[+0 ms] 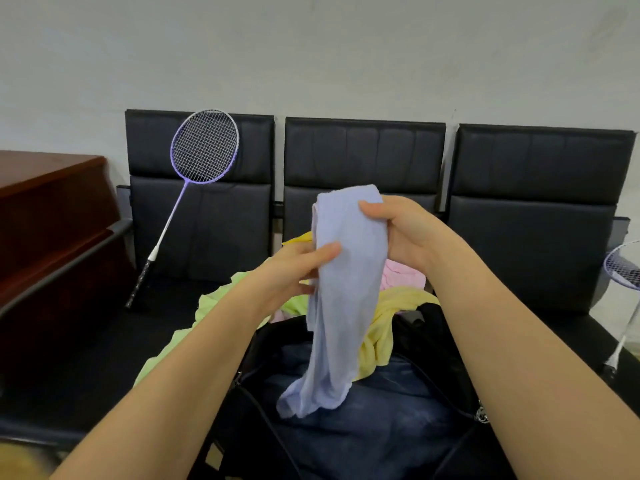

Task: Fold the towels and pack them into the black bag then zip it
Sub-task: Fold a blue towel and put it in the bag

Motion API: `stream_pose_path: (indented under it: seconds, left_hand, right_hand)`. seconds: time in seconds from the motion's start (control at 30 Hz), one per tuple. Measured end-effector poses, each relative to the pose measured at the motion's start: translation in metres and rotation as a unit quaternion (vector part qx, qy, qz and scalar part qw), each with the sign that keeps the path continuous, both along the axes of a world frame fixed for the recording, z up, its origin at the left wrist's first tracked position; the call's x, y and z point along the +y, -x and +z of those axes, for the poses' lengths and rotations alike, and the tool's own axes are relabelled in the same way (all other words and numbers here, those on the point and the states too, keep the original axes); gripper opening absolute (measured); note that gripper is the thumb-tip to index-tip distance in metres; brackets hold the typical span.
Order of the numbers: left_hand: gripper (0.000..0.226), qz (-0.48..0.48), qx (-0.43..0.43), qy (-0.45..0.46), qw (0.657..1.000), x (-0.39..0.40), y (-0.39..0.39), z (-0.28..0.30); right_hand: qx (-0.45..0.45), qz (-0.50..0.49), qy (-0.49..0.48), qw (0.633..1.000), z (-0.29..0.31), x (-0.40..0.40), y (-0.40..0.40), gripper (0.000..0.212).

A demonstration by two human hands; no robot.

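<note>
Lavender-blue cloth hangs between the person's two hands: a thin towel (346,282) held up over the middle seat, its upper end bunched and folded over, its lower end dangling down to just above the black bag (429,344). The right hand (401,230) grips the top of the towel, thumb laid across the front and fingers wrapped behind it. The left hand (294,271) pinches the towel's left edge lower down, thumb on the front face and fingers tucked behind the fabric.

The bag sits open below the hands, with dark blue cloth (381,410) filling its mouth; whether that is a towel or the bag's lining I can't quite make out. Thin black cords and a bit of metal chain (482,415) lie at its right rim. Behind the bag, loose towels are heaped on the seat: a yellow one (384,327) draped over the bag's far edge, a light green one (214,306) spilling to the left under the left forearm, and a pink one (405,275) just behind the right wrist.

All of it rests on a row of black padded seats (533,202) against a pale wall. A purple-and-white badminton racket (204,147) leans on the left seat's backrest, and a second racket (623,268) shows at the right edge. A reddish wooden cabinet (52,209) stands to the left.
</note>
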State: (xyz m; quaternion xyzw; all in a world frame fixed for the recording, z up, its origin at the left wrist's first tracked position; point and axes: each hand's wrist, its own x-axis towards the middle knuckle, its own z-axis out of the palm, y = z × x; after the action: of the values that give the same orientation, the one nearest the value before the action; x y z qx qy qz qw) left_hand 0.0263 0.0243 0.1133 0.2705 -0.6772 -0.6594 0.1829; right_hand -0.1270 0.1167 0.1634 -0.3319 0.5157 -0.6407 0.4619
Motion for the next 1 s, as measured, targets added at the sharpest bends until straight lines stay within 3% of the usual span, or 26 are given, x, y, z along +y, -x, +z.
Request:
stream_pose_path:
  seconds: [0.07,0.2,0.33,0.4,0.47,0.57,0.7,0.77,0.83,0.93,1.0]
  left_hand:
    - [0.035,-0.007,-0.005,0.044,0.999,-0.001,0.0,0.001]
    - [0.013,0.04,0.096,0.072,0.992,-0.004,0.012,0.023]
    - [0.013,0.035,0.166,0.055,0.984,-0.006,0.03,0.051]
    - [0.012,0.027,0.178,0.041,0.983,-0.006,0.037,0.063]
    - [0.011,0.023,0.179,0.018,0.983,-0.006,0.043,0.073]
    - [0.012,0.006,0.159,0.005,0.987,-0.007,0.041,0.078]
    - [0.024,-0.039,0.022,0.042,0.998,-0.007,0.026,0.067]
    - [0.024,-0.01,0.002,0.089,0.996,-0.004,0.023,0.062]
    - [0.028,0.057,0.036,0.111,0.992,-0.003,0.025,0.059]
    - [0.031,0.111,0.093,0.091,0.985,0.0,0.033,0.057]
    - [0.038,0.155,0.091,0.113,0.977,0.003,0.04,0.055]
  right_hand:
    - [0.0,-0.003,-0.001,1.0,0.006,-0.003,-0.004,0.032]
    - [-0.032,-0.028,0.02,0.999,0.015,-0.004,-0.001,0.032]
    - [0.085,-0.017,-0.052,0.995,0.016,0.005,0.011,0.047]
    - [0.134,-0.003,-0.072,0.988,0.017,0.01,0.014,0.036]
    - [0.14,-0.016,-0.052,0.989,0.021,0.014,0.016,0.026]
    - [0.104,-0.037,0.006,0.994,0.029,0.014,0.015,0.028]
    - [0.033,-0.064,0.04,0.997,0.033,0.011,0.008,0.02]
    - [-0.007,-0.066,0.042,0.997,0.029,0.01,0.005,0.019]
    - [-0.025,-0.044,0.044,0.998,0.023,0.013,0.005,0.022]
    - [0.045,0.007,0.039,0.998,0.016,0.018,0.009,0.02]
    - [0.131,-0.032,0.016,0.991,0.013,0.019,0.013,0.031]
